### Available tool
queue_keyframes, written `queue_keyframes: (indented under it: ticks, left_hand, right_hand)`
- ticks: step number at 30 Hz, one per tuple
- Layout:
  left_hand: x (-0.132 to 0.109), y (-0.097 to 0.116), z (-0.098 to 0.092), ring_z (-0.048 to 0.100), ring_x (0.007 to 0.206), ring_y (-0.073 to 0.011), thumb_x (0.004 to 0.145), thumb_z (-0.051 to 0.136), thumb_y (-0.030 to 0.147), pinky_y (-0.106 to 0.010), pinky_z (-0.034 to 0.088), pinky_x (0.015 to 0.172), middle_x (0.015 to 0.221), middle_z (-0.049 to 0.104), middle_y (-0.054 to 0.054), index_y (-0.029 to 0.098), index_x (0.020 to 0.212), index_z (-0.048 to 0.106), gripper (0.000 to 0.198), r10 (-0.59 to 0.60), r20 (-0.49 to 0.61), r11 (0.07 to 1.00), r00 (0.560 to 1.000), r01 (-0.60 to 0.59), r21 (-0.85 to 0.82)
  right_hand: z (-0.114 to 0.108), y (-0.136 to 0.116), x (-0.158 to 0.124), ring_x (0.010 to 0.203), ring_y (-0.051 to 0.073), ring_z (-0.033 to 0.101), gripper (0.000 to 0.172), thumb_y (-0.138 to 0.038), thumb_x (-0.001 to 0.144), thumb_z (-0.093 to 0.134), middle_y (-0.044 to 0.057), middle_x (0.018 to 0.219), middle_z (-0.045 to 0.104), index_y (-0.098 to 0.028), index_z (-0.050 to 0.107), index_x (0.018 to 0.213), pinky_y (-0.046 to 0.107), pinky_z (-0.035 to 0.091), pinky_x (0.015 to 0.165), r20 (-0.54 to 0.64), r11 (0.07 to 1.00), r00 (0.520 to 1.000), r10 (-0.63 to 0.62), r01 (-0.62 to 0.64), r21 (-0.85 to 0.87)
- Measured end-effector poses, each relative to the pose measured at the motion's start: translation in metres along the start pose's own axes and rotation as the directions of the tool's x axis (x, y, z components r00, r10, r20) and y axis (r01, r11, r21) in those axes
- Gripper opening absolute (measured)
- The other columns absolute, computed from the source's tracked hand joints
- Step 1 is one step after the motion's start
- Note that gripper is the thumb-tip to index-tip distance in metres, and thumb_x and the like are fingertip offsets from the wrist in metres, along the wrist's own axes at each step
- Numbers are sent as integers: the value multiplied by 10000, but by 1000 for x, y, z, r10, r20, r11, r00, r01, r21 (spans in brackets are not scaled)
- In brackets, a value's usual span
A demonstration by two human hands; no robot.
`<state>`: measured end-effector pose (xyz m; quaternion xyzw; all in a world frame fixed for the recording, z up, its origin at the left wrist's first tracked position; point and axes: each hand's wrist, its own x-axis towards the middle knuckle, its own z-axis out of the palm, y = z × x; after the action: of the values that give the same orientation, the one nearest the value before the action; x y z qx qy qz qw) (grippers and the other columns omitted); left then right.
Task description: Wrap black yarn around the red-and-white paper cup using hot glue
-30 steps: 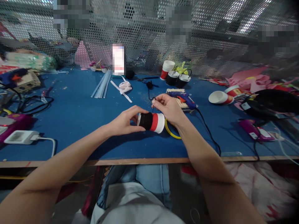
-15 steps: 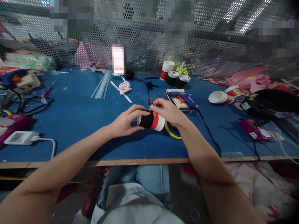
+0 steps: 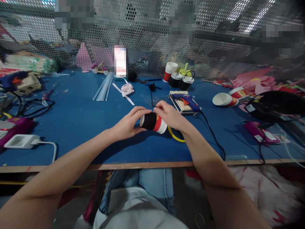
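Observation:
A paper cup (image 3: 162, 126), red and white, lies tilted on its side in the air just above the blue table. Black cord (image 3: 149, 121) is wound round the end of it nearest my left hand. My left hand (image 3: 128, 124) grips that end, thumb below and fingers above. At the top of the cup, my right hand (image 3: 170, 115) is closed, with thumb and forefinger pinching the black cord where it meets the wrapping. From there the cord runs back to a small dark ball (image 3: 152, 86). A yellow ring (image 3: 175, 136) lies partly hidden under my right wrist.
A blue glue gun (image 3: 184, 98) rests on a wooden-stick stand. Behind it are stacked cups (image 3: 170, 71) and black-wrapped cups (image 3: 186, 83). Glue sticks (image 3: 104, 87), white ribbon (image 3: 127, 90) and a propped phone (image 3: 120, 61) lie further left. Perforated mesh (image 3: 147, 38) closes the back.
The upper fingers of my left hand have drawn back a little, showing more of the black wrapping. The cup has turned slightly, and my right hand stays almost in place.

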<state>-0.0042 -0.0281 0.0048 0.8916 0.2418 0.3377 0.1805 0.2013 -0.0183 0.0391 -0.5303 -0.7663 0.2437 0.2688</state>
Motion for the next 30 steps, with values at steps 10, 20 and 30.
queue_keyframes:
  ticks: [10, 20, 30]
  left_hand:
    - [-1, -3, 4, 630, 821, -183, 755, 650, 417, -297, 530, 678, 1089, 573, -99, 195, 1244, 414, 586, -321, 84, 861, 943, 328, -388]
    - [-1, -2, 3, 608, 854, -182, 756, 652, 386, -315, 515, 734, 1102, 559, -109, 162, 1178, 451, 519, -322, 68, 875, 944, 325, -360]
    - [-2, -4, 4, 579, 878, -172, 767, 648, 372, -325, 497, 787, 1119, 529, -102, 186, 1180, 457, 491, -244, 51, 920, 968, 248, -303]
  right_hand:
    - [12, -8, -5, 681, 154, 472, 137, -340, 842, 417, 14, 756, 502, -213, 396, 796, 309, 358, 649, -101, 999, 994, -45, 45, 3]
    - [7, -7, -4, 685, 135, 463, 139, -323, 828, 451, 2, 742, 501, -195, 447, 775, 286, 366, 646, -62, 992, 991, -115, 118, 49]
    - [4, -2, -1, 676, 130, 471, 146, -325, 808, 482, 0, 729, 523, -186, 476, 762, 278, 370, 644, -60, 990, 991, -119, 123, 70]
